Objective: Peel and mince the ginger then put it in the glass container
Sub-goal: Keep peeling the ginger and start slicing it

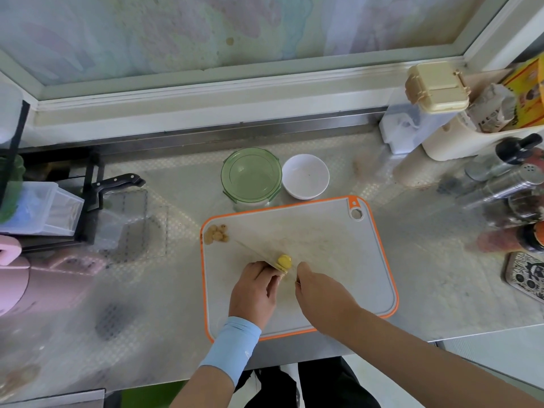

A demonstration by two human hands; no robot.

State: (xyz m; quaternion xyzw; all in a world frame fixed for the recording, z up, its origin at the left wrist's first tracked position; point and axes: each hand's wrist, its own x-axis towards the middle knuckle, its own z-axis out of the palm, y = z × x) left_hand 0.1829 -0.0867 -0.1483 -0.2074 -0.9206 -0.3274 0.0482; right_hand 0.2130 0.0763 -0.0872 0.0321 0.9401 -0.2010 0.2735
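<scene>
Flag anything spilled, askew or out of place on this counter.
Nothing stands out. The ginger peelings sit heaped in the far-left corner of the cutting board, and the glass container and white bowl stand upright behind it.

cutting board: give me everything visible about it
The orange-rimmed white plastic cutting board is a rounded rectangle with a hanging hole in its far right corner. It lies flat, slightly skewed, on the patterned steel counter, surface scuffed. A pile of brownish ginger peelings sits at its far left corner. The left hand holds the yellow peeled ginger piece on it; the right hand seems to grip a blurred knife crossing the ginger.
</scene>
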